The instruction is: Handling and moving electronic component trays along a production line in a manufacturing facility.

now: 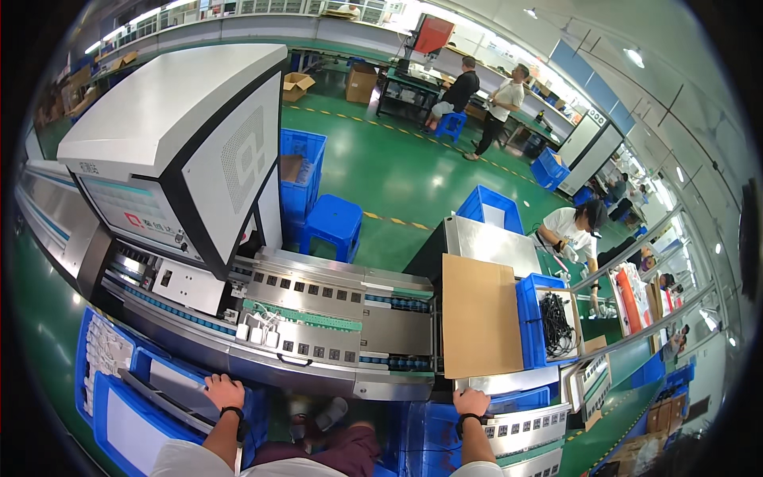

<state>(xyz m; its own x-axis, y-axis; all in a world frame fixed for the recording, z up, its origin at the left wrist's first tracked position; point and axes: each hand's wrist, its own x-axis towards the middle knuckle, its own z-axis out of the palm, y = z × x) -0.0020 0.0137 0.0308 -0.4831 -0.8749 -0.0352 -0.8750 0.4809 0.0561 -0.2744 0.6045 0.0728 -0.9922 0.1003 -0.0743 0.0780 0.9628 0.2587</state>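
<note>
My left hand (225,393), with a dark band on its wrist, is curled over the rim of a blue crate (256,413). A pale flat sheet fills part of the crate beside it. My right hand (471,401), also banded, is closed at the front edge of a metal work surface (509,385). Between the hands runs a steel conveyor (397,387) with a fixture plate (310,318) on it. Dark square sockets line that plate in two rows. White adapters (261,332) with cables lie at its left end.
A large white machine (171,119) stands over the conveyor at left. A cardboard sheet (481,318) and a blue bin of black cables (540,338) sit at right. Behind the conveyor is a blue stool (334,222). A co-worker (572,230) works at far right; two people are farther back.
</note>
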